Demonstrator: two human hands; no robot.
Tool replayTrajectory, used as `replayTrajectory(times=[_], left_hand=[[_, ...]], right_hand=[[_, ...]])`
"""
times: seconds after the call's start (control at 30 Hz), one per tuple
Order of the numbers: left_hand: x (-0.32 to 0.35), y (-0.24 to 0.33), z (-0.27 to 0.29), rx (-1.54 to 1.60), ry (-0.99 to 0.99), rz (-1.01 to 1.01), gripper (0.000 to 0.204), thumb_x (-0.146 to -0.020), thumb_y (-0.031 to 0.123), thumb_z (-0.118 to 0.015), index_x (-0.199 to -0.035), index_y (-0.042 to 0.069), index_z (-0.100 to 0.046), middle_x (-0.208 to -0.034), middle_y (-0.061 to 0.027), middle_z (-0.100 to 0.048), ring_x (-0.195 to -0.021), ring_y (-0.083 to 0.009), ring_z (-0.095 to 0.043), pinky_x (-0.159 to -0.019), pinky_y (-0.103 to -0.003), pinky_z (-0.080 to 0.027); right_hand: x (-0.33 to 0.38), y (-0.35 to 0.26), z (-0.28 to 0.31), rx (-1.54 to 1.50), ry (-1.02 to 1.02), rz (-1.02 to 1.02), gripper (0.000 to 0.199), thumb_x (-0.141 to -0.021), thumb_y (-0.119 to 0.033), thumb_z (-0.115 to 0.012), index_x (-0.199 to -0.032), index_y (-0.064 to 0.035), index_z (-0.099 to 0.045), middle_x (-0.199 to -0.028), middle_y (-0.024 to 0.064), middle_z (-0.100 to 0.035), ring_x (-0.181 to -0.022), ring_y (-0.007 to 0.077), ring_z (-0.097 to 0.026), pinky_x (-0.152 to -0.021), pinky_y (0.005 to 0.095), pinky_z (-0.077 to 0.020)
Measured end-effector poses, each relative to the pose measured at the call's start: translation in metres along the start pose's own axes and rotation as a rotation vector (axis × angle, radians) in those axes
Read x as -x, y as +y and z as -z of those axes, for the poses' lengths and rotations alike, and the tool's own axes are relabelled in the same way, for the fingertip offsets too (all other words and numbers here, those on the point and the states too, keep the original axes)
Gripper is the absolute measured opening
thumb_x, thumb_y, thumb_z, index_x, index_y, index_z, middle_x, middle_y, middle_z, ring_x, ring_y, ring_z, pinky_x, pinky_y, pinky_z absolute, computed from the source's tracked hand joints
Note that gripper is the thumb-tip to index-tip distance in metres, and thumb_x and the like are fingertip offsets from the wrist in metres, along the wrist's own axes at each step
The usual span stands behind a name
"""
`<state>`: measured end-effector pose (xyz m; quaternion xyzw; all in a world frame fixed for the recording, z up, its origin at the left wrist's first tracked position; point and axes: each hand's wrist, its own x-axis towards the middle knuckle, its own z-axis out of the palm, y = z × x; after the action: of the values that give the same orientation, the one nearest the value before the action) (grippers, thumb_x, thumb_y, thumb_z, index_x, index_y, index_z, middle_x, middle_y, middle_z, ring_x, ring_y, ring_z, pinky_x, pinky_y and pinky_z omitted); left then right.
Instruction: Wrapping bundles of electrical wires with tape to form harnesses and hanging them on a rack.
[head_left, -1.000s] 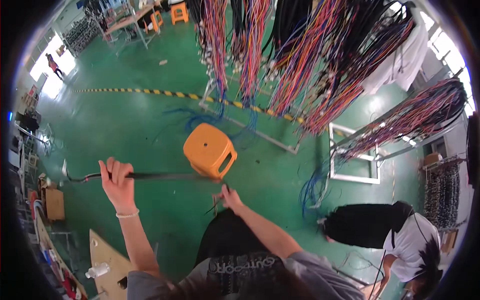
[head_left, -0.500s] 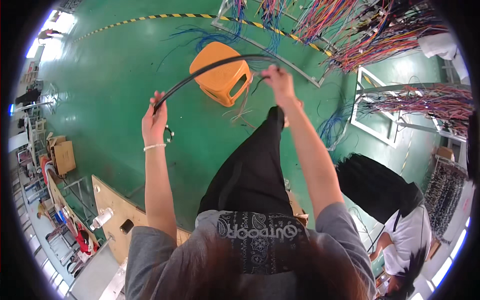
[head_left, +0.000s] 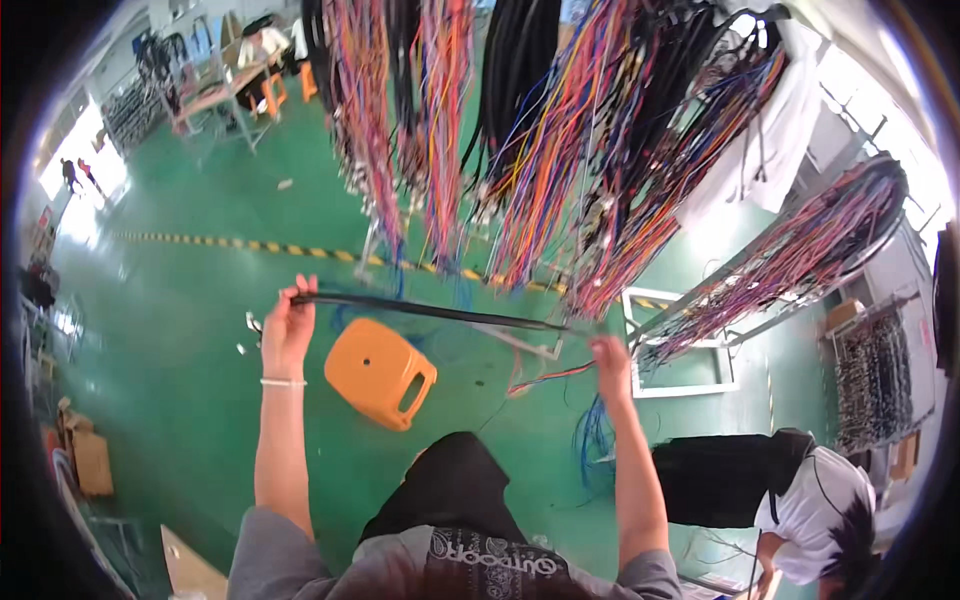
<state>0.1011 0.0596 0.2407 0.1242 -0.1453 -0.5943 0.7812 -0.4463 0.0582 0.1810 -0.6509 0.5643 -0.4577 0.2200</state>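
A long black sleeved wire harness [head_left: 430, 311] is stretched between my two hands at about chest width, nearly straight and sloping slightly down to the right. My left hand [head_left: 288, 325] is closed on its left end, and small white connectors [head_left: 250, 322] dangle beside that wrist. At the other end my right hand [head_left: 612, 368] is closed and slightly blurred by motion. Loose coloured wires [head_left: 552, 377] trail leftward from it. Below the harness, between my forearms, stands an orange plastic stool [head_left: 378, 372] on the green floor.
Thick bundles of coloured wires [head_left: 540, 190] hang from a rack ahead. More wires lie along a rack [head_left: 790, 260] at right, above a white metal frame [head_left: 685, 392]. Another person [head_left: 810, 490] bends close on my right. A cardboard box [head_left: 92, 462] stands at far left.
The harness has gone from a raised arc to a nearly straight line. My right hand has lowered and moved outward. The view has tilted up, showing more of the hanging wires.
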Motion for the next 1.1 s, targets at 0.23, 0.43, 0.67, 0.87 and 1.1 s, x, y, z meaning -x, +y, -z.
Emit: replayTrajectory(times=[0.23, 0.43, 0.67, 0.87, 1.1], left_hand=[[-0.073, -0.039, -0.077, 0.242, -0.051, 0.2, 0.013, -0.097, 0.005, -0.051, -0.103, -0.004, -0.058, -0.112, -0.0162, -0.062, -0.118, -0.027, -0.055, -0.106, -0.039, -0.045], [-0.154, -0.065, -0.176, 0.577, -0.275, 0.443, 0.03, -0.1, 0.013, -0.047, -0.121, -0.007, -0.053, -0.123, -0.0197, -0.059, -0.115, -0.0255, -0.058, -0.098, -0.035, -0.052], [-0.247, -0.165, -0.15, 0.666, -0.014, 0.714, 0.037, -0.097, 0.022, -0.052, -0.119, -0.007, -0.055, -0.116, -0.0201, -0.063, -0.109, -0.03, -0.062, -0.095, -0.039, -0.053], [-0.263, -0.154, -0.09, -0.518, -0.052, 0.734, 0.016, -0.092, 0.018, -0.058, -0.096, 0.003, -0.062, -0.084, -0.0087, -0.067, -0.073, -0.0181, -0.064, -0.068, -0.031, -0.053], [-0.408, -0.029, -0.231, -0.929, -0.2, -0.367, 0.01, -0.094, 0.012, -0.055, -0.095, 0.002, -0.058, -0.074, -0.0059, -0.063, -0.06, -0.0124, -0.057, -0.055, -0.026, -0.046]], right_hand=[[-0.211, -0.254, 0.076, 0.006, 0.74, 0.352, 0.03, -0.1, -0.024, -0.051, -0.086, -0.0003, -0.062, -0.064, -0.0075, -0.038, -0.059, 0.0039, -0.035, -0.05, 0.0234, -0.0262], [-0.436, -0.475, 0.138, 0.227, 0.628, 1.037, 0.024, -0.091, -0.025, -0.065, -0.092, -0.0008, -0.064, -0.077, 0.0021, -0.063, -0.07, 0.0095, -0.052, -0.065, 0.0254, -0.0421], [-0.593, -0.453, 0.106, 0.271, -0.011, 0.535, 0.026, -0.091, -0.026, -0.066, -0.102, -0.0026, -0.068, -0.088, 0.0015, -0.067, -0.082, 0.0072, -0.059, -0.077, 0.023, -0.0465], [-0.548, -0.451, 0.128, 0.339, 0.316, 0.726, 0.03, -0.094, -0.022, -0.06, -0.115, -0.0023, -0.066, -0.106, 0.0037, -0.067, -0.097, 0.0103, -0.059, -0.091, 0.0252, -0.0433], [-0.414, -0.498, 0.023, 0.222, 0.433, 1.441, 0.025, -0.099, -0.012, -0.049, -0.114, 0.0014, -0.064, -0.094, 0.0077, -0.065, -0.091, 0.013, -0.06, -0.086, 0.025, -0.0445]])
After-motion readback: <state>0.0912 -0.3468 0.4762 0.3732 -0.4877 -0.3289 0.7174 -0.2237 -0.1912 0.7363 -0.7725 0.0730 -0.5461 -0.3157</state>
